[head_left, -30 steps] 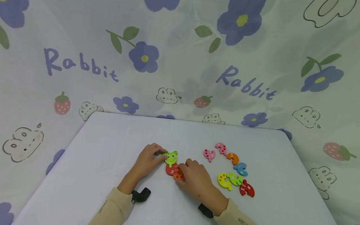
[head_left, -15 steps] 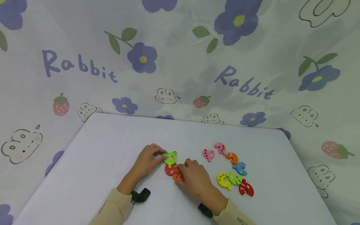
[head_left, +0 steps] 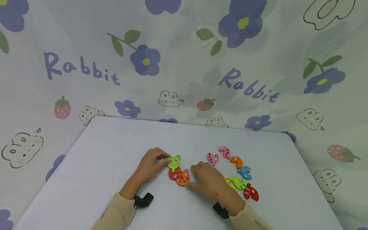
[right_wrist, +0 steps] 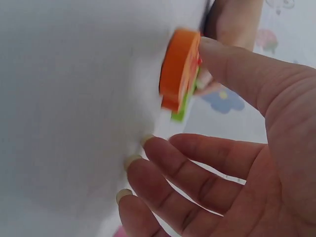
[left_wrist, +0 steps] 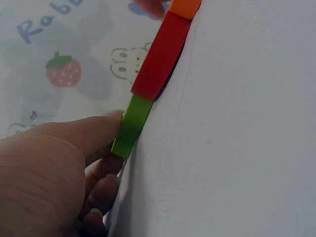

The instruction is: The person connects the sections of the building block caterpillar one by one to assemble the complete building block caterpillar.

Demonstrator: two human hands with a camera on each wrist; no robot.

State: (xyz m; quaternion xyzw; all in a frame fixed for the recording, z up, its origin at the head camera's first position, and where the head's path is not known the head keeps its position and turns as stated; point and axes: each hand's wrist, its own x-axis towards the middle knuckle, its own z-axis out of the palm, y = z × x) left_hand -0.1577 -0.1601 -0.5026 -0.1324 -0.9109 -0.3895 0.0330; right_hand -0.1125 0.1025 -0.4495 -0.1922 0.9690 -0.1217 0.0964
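Note:
My left hand [head_left: 150,164] pinches the edge of a green puzzle piece with a smiling animal face [head_left: 173,162]. Joined below it is a red piece marked 2 [head_left: 174,174], and an orange piece with red dots [head_left: 182,179] links on at the right. In the left wrist view, thumb and fingers sit at the green piece's [left_wrist: 132,126] end. My right hand [head_left: 211,182] is just right of the orange piece, fingers spread apart. The right wrist view has the thumb near the orange piece [right_wrist: 178,64] and the palm holding nothing.
Several loose number pieces lie at the right: two pink ones [head_left: 213,158], an orange one [head_left: 236,162], a blue one [head_left: 245,172], a green one [head_left: 239,183], a red one [head_left: 251,192] and a yellow one partly behind my right hand. A printed curtain hangs behind the white table [head_left: 129,137].
My right hand has let go of the orange piece and moved right, uncovering it and now partly covering the yellow piece. The left hand keeps its hold on the green face piece.

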